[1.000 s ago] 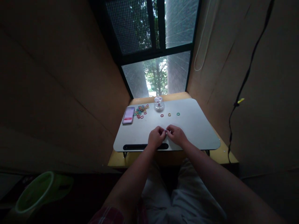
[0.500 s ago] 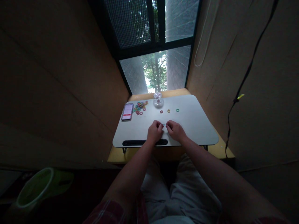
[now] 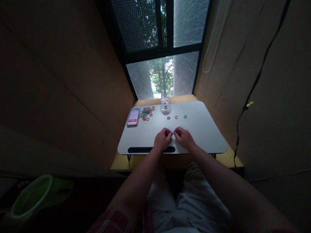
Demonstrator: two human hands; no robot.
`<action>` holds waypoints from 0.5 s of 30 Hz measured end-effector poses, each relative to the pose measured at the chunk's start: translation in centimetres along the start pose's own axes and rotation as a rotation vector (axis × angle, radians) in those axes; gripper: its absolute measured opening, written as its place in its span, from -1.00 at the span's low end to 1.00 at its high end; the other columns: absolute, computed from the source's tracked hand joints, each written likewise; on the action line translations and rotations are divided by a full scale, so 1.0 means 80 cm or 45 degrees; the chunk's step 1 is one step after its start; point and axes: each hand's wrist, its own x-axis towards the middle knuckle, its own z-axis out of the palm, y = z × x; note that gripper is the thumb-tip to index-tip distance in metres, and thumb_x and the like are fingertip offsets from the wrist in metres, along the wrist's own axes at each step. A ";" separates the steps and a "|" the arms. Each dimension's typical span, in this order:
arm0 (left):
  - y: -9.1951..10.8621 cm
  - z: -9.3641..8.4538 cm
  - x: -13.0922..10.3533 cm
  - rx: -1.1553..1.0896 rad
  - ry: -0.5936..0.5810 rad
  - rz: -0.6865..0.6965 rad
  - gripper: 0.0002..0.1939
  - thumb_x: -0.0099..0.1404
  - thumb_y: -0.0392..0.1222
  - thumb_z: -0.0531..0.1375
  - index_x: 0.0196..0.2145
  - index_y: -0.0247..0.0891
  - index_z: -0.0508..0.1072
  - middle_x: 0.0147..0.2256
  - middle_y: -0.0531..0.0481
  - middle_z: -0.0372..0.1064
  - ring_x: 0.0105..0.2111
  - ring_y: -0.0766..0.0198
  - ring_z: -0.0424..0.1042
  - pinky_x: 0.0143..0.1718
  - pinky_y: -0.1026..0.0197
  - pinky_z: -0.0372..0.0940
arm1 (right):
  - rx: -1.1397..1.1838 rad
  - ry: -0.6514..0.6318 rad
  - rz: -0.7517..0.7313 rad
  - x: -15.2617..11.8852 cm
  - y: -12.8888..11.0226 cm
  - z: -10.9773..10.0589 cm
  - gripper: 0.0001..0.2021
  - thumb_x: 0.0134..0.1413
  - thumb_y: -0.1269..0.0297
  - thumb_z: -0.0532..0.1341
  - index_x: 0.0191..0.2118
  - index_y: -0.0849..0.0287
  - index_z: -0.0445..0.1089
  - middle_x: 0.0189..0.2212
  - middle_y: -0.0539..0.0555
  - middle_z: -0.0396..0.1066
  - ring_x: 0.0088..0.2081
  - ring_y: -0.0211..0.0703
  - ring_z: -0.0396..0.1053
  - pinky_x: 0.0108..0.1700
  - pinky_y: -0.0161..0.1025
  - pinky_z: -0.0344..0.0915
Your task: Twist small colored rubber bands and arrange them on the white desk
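My left hand (image 3: 163,139) and my right hand (image 3: 184,138) meet over the front middle of a white tabletop (image 3: 204,129), fingertips pinched on a small bluish band (image 3: 173,132) between them. Most of the band is hidden by the fingers. Beyond the hands, a red ring (image 3: 168,118), a yellow ring (image 3: 176,117) and a green ring (image 3: 185,116) lie in a row. A pile of several coloured rings (image 3: 146,112) is at the back left. Behind the row stands a clear container (image 3: 165,107).
A phone (image 3: 133,117) lies at the tabletop's left edge. A black slot (image 3: 141,149) runs along the front edge. The small table stands on a yellow surface (image 3: 119,163) by the window. A green basket (image 3: 32,195) is at the lower left.
My hands have drawn closer together, and less of the bluish band shows between the fingertips. The view has shifted slightly.
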 end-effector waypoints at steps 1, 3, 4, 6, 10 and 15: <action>0.000 0.000 0.000 0.013 0.004 -0.002 -0.86 0.25 -0.09 0.12 -0.33 -0.20 0.38 -0.44 0.10 0.39 -0.44 0.37 0.33 -0.38 0.30 0.16 | 0.000 -0.005 -0.002 0.000 0.000 0.000 -0.90 0.06 0.28 0.10 -0.41 0.14 0.30 -0.56 -0.05 0.29 -0.54 -0.29 0.19 -0.44 -0.34 0.10; 0.002 0.001 0.000 0.039 0.013 -0.020 -0.86 0.24 -0.10 0.12 -0.33 -0.21 0.38 -0.44 0.08 0.40 -0.44 0.36 0.34 -0.39 0.30 0.16 | 0.009 -0.018 -0.011 0.000 -0.001 0.000 -0.91 0.05 0.28 0.11 -0.40 0.14 0.32 -0.55 -0.04 0.32 -0.55 -0.29 0.19 -0.45 -0.33 0.12; 0.002 0.001 0.000 0.049 0.015 -0.031 -0.86 0.24 -0.11 0.12 -0.33 -0.21 0.39 -0.44 0.08 0.40 -0.44 0.36 0.34 -0.39 0.30 0.16 | 0.017 -0.029 -0.020 0.000 0.000 0.000 -0.91 0.04 0.29 0.11 -0.39 0.15 0.33 -0.54 -0.04 0.33 -0.55 -0.30 0.20 -0.45 -0.33 0.12; 0.004 0.000 0.000 0.047 0.017 -0.040 -0.87 0.24 -0.12 0.12 -0.32 -0.21 0.39 -0.43 0.07 0.41 -0.43 0.35 0.35 -0.39 0.30 0.16 | 0.032 -0.037 -0.028 0.000 0.001 0.000 -0.90 0.04 0.28 0.12 -0.40 0.15 0.34 -0.56 -0.04 0.32 -0.55 -0.29 0.19 -0.45 -0.33 0.13; 0.004 0.000 0.000 0.024 0.026 -0.034 -0.88 0.23 -0.14 0.13 -0.30 -0.20 0.40 -0.40 0.06 0.43 -0.41 0.34 0.36 -0.37 0.29 0.18 | 0.068 -0.080 -0.036 0.000 0.004 0.000 -0.88 0.06 0.27 0.11 -0.41 0.14 0.34 -0.57 -0.04 0.31 -0.56 -0.28 0.19 -0.47 -0.32 0.13; 0.003 -0.001 -0.001 0.009 0.047 -0.009 -0.89 0.23 -0.14 0.13 -0.31 -0.19 0.40 -0.41 0.07 0.42 -0.42 0.34 0.37 -0.38 0.28 0.19 | 0.114 -0.073 -0.037 0.000 0.007 -0.001 -0.88 0.07 0.25 0.12 -0.42 0.14 0.33 -0.56 -0.03 0.31 -0.52 -0.25 0.22 -0.44 -0.30 0.16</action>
